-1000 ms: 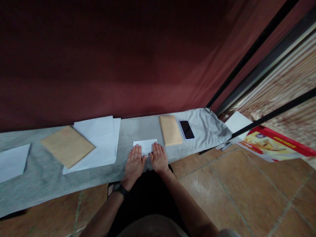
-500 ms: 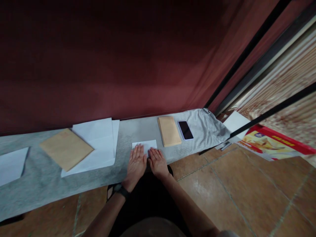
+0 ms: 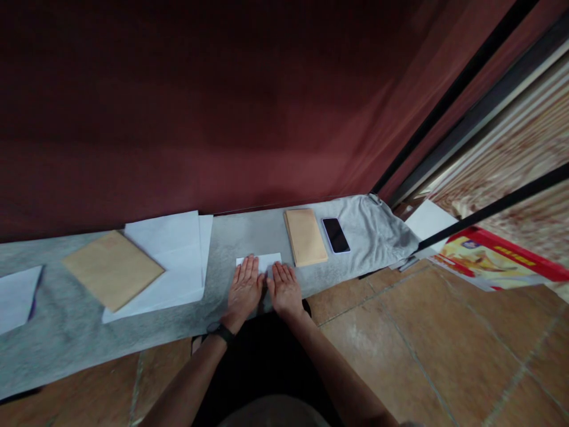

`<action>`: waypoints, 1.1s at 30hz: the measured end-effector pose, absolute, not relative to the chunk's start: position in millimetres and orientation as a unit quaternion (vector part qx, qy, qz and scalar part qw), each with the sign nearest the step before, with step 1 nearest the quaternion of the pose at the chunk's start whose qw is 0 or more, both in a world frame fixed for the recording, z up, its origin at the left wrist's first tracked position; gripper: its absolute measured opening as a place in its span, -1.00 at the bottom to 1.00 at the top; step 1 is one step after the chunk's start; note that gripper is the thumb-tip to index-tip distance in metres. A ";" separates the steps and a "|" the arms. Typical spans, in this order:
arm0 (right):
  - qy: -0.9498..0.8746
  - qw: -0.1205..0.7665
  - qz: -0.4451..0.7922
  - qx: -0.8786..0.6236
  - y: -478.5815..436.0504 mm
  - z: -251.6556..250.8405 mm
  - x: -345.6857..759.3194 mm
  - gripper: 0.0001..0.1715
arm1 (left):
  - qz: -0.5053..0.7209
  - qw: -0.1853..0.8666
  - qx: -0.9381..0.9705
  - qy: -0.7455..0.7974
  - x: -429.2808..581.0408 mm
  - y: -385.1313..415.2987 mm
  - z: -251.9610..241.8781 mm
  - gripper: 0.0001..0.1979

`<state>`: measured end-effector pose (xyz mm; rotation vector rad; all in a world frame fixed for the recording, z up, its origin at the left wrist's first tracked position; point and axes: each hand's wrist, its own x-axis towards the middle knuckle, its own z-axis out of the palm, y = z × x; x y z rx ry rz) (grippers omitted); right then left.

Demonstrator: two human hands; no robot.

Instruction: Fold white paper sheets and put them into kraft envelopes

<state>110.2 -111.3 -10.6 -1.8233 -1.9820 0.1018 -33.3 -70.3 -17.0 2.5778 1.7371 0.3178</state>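
Note:
A small piece of white paper (image 3: 263,261) lies on the grey cloth-covered table (image 3: 240,231) in front of me, mostly covered by my hands. My left hand (image 3: 245,288) rests flat on its left part, fingers stretched out. Flat on its right part is my right hand (image 3: 285,288), fingers also extended. The thumbs are close together near the paper's middle. Just to the right lies a stack of brown envelopes (image 3: 306,237), and beyond it a dark-screened phone (image 3: 336,235).
At the left, a brown envelope (image 3: 113,270) overlaps large white paper sheets (image 3: 173,255). Another white sheet (image 3: 18,296) lies at the far left. A dark red panel (image 3: 200,118) stands behind the table. Black poles (image 3: 498,207) and a colourful box (image 3: 493,261) are at the right.
Both hands have slid slightly over the white paper, covering a little more of it. The view has shifted slightly.

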 end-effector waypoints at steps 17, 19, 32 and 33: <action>-0.738 0.212 -0.037 -0.639 -81.6 -29.7 115.7 -0.27 | 0.160 0.004 0.781 0.603 -44.0 -66.2 -22.3 -0.36; -0.736 0.211 -0.036 -0.642 -81.5 -31.2 114.7 -0.26 | 0.169 0.006 0.774 0.610 -47.9 -67.3 -21.7 -0.35; -0.714 0.246 -0.072 -0.652 -88.7 -37.4 109.9 -0.23 | 0.198 0.022 0.762 0.617 -51.4 -67.2 -20.1 -0.32; -0.713 0.247 -0.076 -0.652 -92.6 -37.4 110.2 -0.23 | 0.197 0.021 0.762 0.617 -51.3 -67.2 -20.3 -0.32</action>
